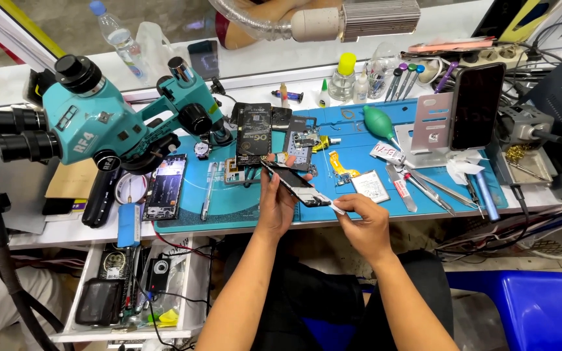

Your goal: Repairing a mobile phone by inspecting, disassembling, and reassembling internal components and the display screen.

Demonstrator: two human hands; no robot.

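My left hand (274,207) grips an opened dark phone body (296,183), held tilted above the front edge of the blue work mat (242,205). My right hand (364,221) pinches a small white strip (337,208) at the phone's lower right end. Both forearms reach up from my lap. More opened phones and loose parts lie on the mat just behind the held phone, among them a dark phone back (254,133) and a circuit board (302,144).
A teal stereo microscope (108,120) stands at the left. Tweezers and tools (434,188), a green air blower (378,122), and a phone on a stand (476,104) occupy the right. Bottles (345,77) line the back. An open drawer (131,289) sits lower left; a blue seat (528,305) lower right.
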